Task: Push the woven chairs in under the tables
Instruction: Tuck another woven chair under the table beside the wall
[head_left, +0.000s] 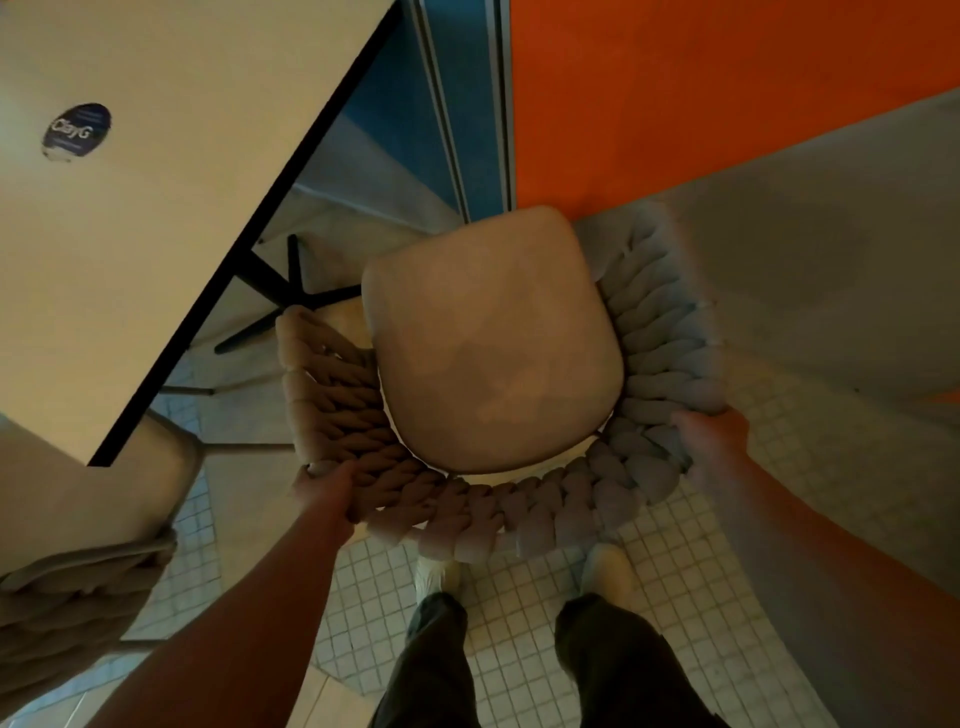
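Observation:
A woven chair (519, 499) with a thick braided back and a beige seat cushion (488, 338) stands right below me on the tiled floor. My left hand (324, 480) grips the left side of its braided backrest. My right hand (709, 434) grips the right side of the backrest. The cream table (130, 234) with a black edge lies to the upper left. The chair sits to the right of the table's corner, outside the tabletop. The table's black cross base (288, 296) shows under its edge.
A second woven chair (78, 561) stands at the lower left, partly under the table. An orange wall (727, 93) and a blue panel (395, 104) rise behind the chair. A grey ledge (831, 260) runs at right. My feet (519, 577) stand on small white tiles.

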